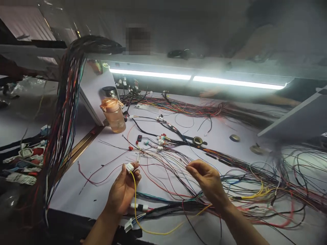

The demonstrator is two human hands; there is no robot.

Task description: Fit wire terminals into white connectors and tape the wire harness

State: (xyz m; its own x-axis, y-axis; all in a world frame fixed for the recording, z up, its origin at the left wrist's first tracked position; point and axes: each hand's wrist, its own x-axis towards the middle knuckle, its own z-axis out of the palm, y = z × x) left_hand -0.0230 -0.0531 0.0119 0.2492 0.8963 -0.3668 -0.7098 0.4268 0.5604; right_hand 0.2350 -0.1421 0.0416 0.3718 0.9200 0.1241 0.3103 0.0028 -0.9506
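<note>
My left hand (121,195) is closed on a small white plug connector (129,167), held between thumb and fingers. A yellow wire (135,207) comes out of the connector, hangs in front of the hand and loops right along the bench. My right hand (211,182) hovers over the wire bundle with thumb and forefinger pinched together; whatever is between the fingertips is too small to make out. Below my left hand lies another white connector (129,225) with blue and white wires. Loose thin wires (166,166) fan out between the hands.
A bottle with an orange lid (113,115) stands at the left by the divider. Tape rolls (197,140) lie at mid-bench. A thick hanging wire bundle (67,102) drops at the left. More harness wires (178,108) stretch along the back under a light tube (153,74).
</note>
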